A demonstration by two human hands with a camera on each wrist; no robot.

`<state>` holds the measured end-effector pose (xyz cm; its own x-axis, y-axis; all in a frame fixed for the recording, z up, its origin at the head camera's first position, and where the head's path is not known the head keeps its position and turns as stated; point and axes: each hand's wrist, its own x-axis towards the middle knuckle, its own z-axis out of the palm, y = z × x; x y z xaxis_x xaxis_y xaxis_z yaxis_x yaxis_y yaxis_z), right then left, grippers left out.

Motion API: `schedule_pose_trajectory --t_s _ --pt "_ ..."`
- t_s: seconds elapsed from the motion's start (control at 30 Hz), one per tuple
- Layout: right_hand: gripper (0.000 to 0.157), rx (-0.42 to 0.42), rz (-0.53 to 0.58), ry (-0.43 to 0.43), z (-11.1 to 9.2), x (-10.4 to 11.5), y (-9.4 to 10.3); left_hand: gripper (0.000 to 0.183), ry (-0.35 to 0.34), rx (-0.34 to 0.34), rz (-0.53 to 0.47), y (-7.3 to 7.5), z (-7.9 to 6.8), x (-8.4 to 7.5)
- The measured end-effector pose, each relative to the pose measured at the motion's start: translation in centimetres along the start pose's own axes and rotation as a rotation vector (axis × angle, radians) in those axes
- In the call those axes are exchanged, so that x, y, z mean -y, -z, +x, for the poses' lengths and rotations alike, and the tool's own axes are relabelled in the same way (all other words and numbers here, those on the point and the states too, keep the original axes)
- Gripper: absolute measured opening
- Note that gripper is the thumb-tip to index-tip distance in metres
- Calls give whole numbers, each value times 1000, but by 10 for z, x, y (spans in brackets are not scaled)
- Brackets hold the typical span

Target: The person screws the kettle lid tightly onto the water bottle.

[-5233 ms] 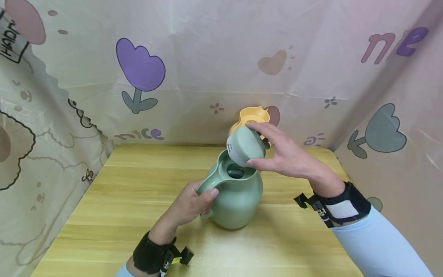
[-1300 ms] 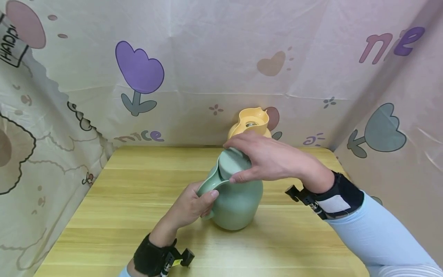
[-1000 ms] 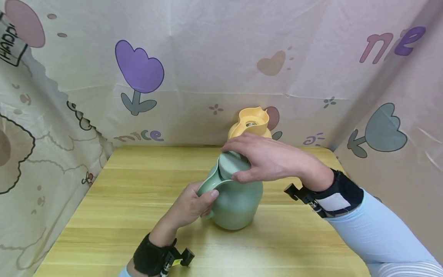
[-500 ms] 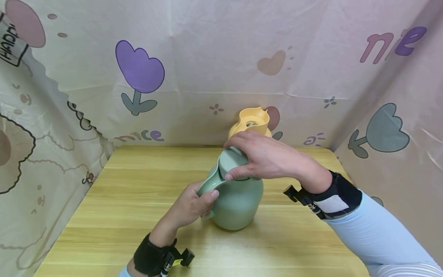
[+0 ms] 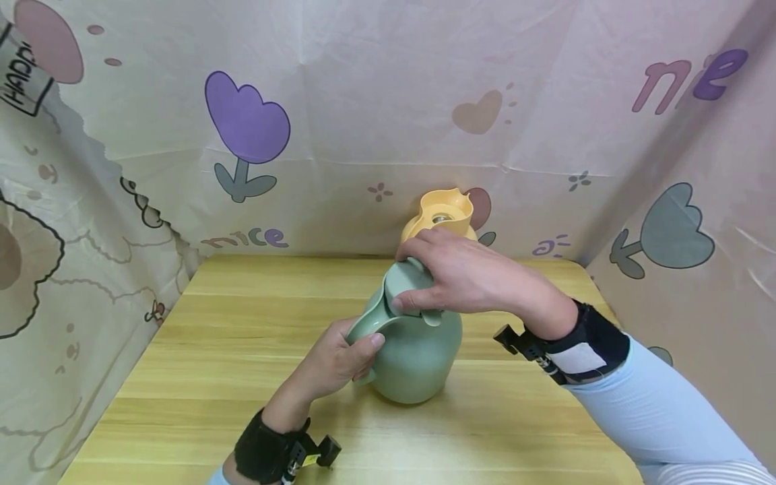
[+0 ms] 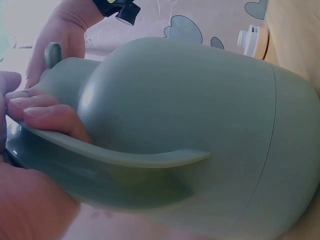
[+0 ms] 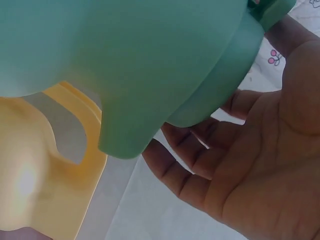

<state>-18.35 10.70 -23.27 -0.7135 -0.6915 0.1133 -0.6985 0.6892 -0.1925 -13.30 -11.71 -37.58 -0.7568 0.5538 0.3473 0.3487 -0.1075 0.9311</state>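
A green thermos jug (image 5: 418, 357) stands on the wooden table. My left hand (image 5: 339, 357) grips its handle (image 5: 364, 330), the thumb lying on top; the left wrist view shows its fingers (image 6: 55, 117) curled over the handle. The round green lid (image 5: 405, 279) sits in the jug's mouth. My right hand (image 5: 467, 273) holds the lid from above, thumb on the near side and fingers over the far side. A small tab (image 5: 432, 316) juts from the lid below the thumb. In the right wrist view the fingertips reach the lid (image 7: 220, 85), beside the jug's spout (image 7: 122, 135).
A yellow jug (image 5: 445, 205) without a lid stands behind, against the patterned cloth backdrop (image 5: 339, 121), partly hidden by my right hand. In the left wrist view a small white and orange round piece (image 6: 253, 42) lies on the table (image 6: 295, 35) beyond the green jug.
About five seconds ago the lid was tilted in my right hand above the mouth; now it sits in it. Lately the right hand has turned the lid, bringing its tab into view. The left hand stays put.
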Motion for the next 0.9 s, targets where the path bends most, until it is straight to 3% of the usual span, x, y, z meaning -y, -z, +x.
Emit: schedule_pose_trajectory --t_s 0.13,0.33,0.57,0.9 --pt "61 -14 -11 -31 0 -1 -1 27 -1 -1 -7 0 0 0" --pt "67 -9 48 23 1 -3 -1 27 -3 -5 -10 0 0 0" --pt "48 29 81 98 0 -1 1 26 0 -10 -6 0 0 0" --pt "59 -33 29 -56 3 -2 -4 26 1 -8 -10 -1 0 -1"
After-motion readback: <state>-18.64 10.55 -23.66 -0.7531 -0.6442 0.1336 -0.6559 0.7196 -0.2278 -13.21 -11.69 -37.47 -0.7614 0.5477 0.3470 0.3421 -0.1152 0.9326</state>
